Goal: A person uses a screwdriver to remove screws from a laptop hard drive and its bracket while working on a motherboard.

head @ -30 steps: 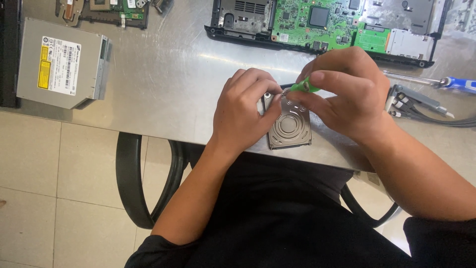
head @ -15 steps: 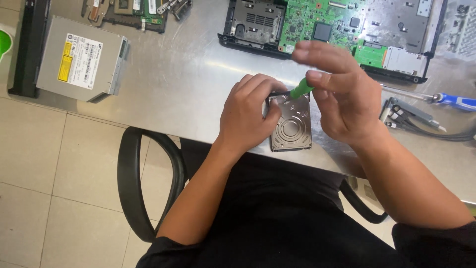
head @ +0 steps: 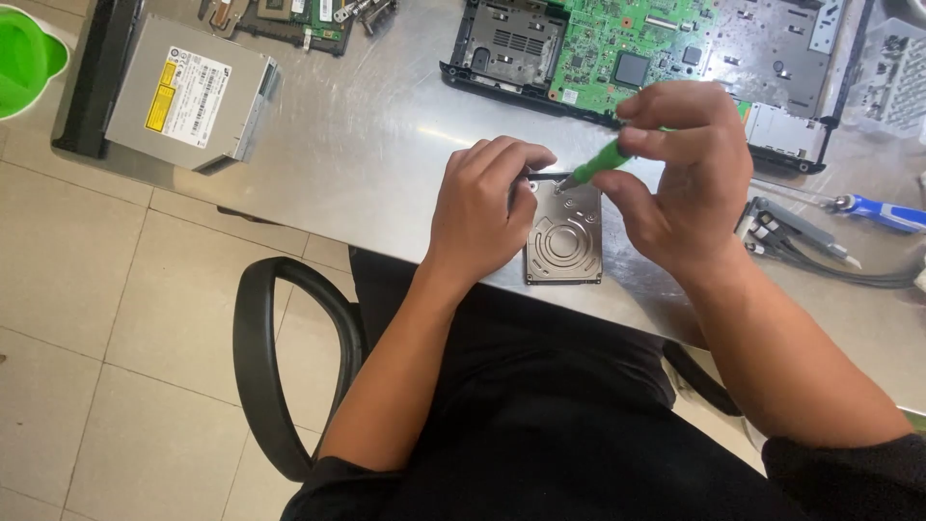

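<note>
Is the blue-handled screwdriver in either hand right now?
No: the blue-handled screwdriver lies on the table, while the right hand holds a green-handled screwdriver.

Bare metal table (head: 367,145) is open between the optical drive (head: 188,92) at the left edge and the hard drive (head: 565,236), so a hand can pass there freely. Behind the hard drive the opened laptop chassis (head: 675,58) blocks the far side. To the right, the cable bundle (head: 810,246) and blue screwdriver (head: 878,212) crowd the surface.
</note>
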